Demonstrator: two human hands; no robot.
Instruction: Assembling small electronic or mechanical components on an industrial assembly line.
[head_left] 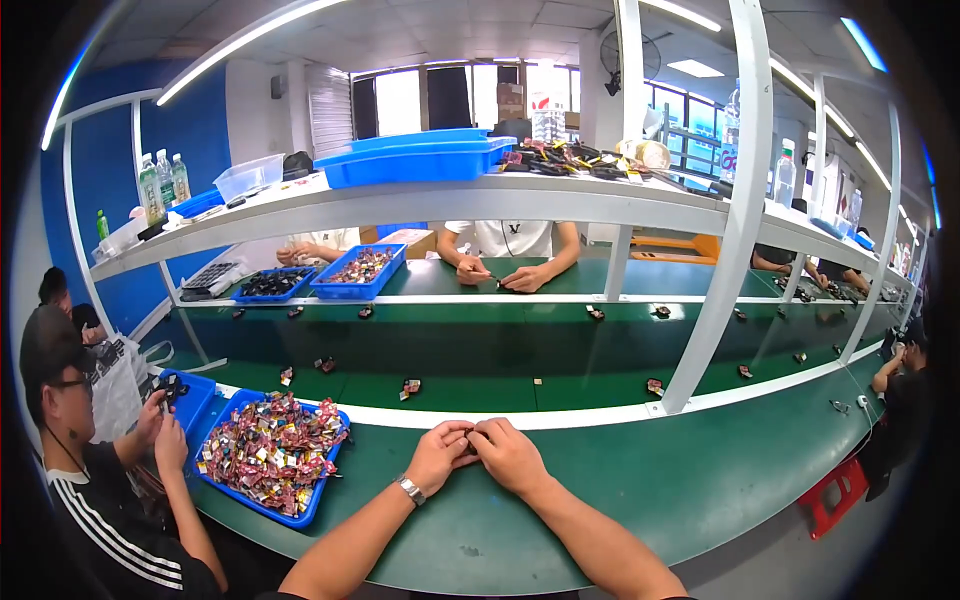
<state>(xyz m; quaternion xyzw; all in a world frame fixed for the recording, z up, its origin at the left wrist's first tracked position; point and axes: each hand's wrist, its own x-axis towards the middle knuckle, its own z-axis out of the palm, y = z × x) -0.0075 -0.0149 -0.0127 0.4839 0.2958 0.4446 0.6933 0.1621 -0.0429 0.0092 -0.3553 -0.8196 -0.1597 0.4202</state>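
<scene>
Pinching something tiny between both sets of fingertips, the left hand [437,455] and right hand [510,455] meet knuckle to knuckle just above the near edge of the green bench [640,480], fingers curled in, thumbs tucked toward each other; a wristwatch [409,489] sits on the left wrist. The small piece [470,443] itself is nearly all hidden by the fingers, so its shape, which way it points & its long axis can't be told from here; at best it seems to lie across the gap btw the two hands, i.e. roughly left-right, but that's a guess. Where it is: right at the join of the two hands, held off the bench, a little right of the blue tray [318,490] heaped w/ red, gold & silver bits. Progress, as a judgement: one piece is mid-handling, not yet set down; the tray is full, so plenty looks left. Single small dark items [410,386] lie spaced along the green conveyor strip beyond the white rail, which may be finished ones passing, tho I can't confirm that. A person in a black top w/ white stripes [120,500] works at the left beside a second blue bin [195,395]; another's hands [500,272] rest across the far bench
</scene>
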